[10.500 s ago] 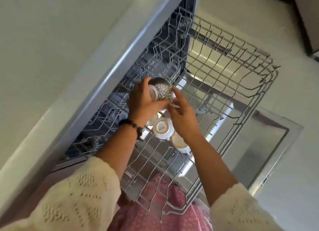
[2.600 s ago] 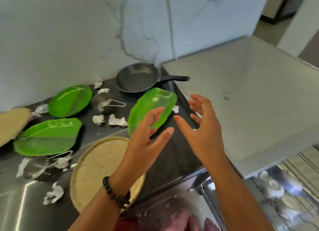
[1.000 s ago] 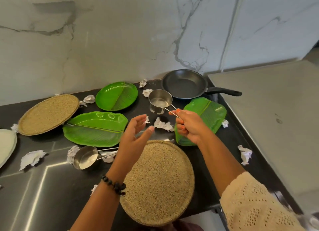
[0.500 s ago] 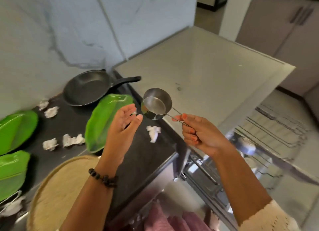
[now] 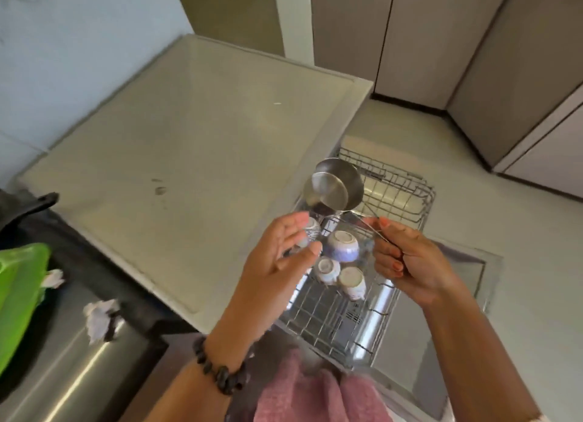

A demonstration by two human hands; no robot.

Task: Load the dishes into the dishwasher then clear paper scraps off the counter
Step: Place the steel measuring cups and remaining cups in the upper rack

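While the right hand (image 5: 407,260) pinches a steel measuring cup (image 5: 334,186) by its wire handle above the dishwasher rack (image 5: 397,188), the left hand (image 5: 277,263) hovers spread; loading continues, needing a free slot beside the cups (image 5: 342,246).

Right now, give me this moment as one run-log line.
stage: loading | right hand: grips wire handle of small steel measuring cup above wire dishwasher rack | left hand: open, empty | rack: upturned ceramic cups

Right hand (image 5: 407,257) grips steel cup (image 5: 334,186) over rack (image 5: 407,197).
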